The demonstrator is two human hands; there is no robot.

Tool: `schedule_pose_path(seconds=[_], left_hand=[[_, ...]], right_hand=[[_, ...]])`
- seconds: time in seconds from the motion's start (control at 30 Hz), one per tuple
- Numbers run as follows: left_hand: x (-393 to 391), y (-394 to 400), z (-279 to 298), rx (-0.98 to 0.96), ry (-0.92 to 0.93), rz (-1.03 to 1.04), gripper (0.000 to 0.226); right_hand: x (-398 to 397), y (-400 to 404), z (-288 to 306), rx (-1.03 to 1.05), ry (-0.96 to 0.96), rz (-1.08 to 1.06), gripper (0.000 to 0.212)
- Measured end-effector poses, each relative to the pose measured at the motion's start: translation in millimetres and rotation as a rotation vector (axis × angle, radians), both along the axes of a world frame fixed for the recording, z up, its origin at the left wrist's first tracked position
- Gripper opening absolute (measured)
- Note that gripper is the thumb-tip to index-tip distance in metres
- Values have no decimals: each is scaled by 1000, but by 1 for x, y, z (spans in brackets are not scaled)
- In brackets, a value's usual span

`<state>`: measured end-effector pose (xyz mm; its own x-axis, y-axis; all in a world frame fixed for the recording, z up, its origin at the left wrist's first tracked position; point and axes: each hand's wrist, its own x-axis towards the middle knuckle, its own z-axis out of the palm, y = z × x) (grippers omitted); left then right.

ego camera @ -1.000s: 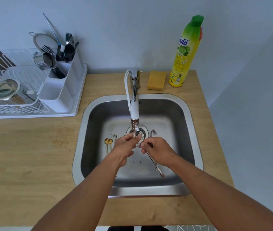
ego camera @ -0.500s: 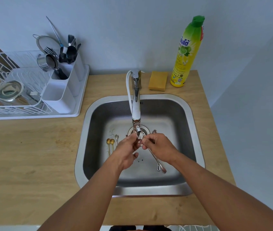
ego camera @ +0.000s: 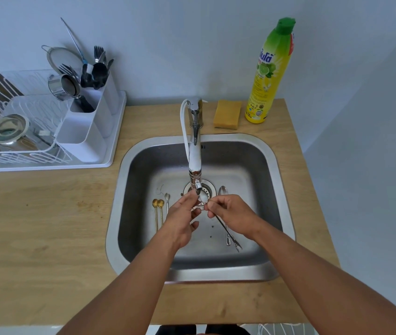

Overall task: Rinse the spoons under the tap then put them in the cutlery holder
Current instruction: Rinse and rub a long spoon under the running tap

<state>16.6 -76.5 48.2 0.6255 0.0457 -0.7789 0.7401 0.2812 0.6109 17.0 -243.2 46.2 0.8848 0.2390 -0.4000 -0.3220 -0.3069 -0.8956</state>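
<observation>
Steel spoon under the tap: your right hand pinches its handle. Your left hand fingers curl round the bowl.

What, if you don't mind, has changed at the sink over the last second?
Very little: both hands remain under the tap, the right hand still gripping the spoon while the left hand rubs its bowl. The gold spoons and other spoons in the sink have not moved.
</observation>
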Motion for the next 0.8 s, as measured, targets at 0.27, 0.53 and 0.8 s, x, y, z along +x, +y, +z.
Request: schedule_pose_path(seconds=[0.27, 0.53, 0.8], left_hand=[[10, -4, 7, -44, -6, -52, 46], [-5, 1, 10, 39, -219, -264, 26], [2, -5, 14, 246, -307, -105, 24]], right_hand=[[-5, 5, -2, 53, 35, 74, 28], [-1, 0, -1, 65, 94, 4, 28], [-8, 5, -6, -88, -9, 113, 22]])
